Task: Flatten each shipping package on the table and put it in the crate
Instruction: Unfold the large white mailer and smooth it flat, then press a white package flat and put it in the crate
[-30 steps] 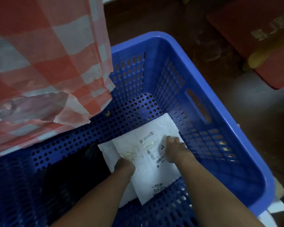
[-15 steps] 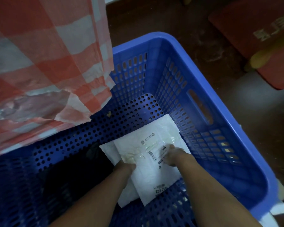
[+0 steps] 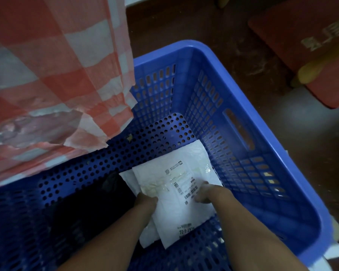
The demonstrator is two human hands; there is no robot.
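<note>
shipping package (image 3: 176,210), white and flat, lies on the perforated floor of the blue crate (image 3: 207,114), towards its right wall and nearer to me than the middle. its printed label (image 3: 184,184) faces up, with barcodes, and a line of digits sits close to the near edge. it rests on top of a second white package (image 3: 147,235), which shows only as a strip along the left side and at the near left corner.

both my forearms reach down into the crate. my left hand (image 3: 146,200) is on the package's left edge, where a crinkled yellowish patch of tape runs across the label. i see only the back of it, the fingers are hidden, so i cannot tell how the grip stands. my right hand (image 3: 204,194) touches the package just right of the barcode. its fingers are blurred and i cannot tell whether they lie flat or curl.

left of the packages the crate floor holds something dark (image 3: 90,208) that i cannot make out. a red and white checked cloth (image 3: 57,65) hangs over the crate's far left corner. on the dark floor far right stands a red stool (image 3: 301,45) with a yellow leg (image 3: 309,73).
</note>
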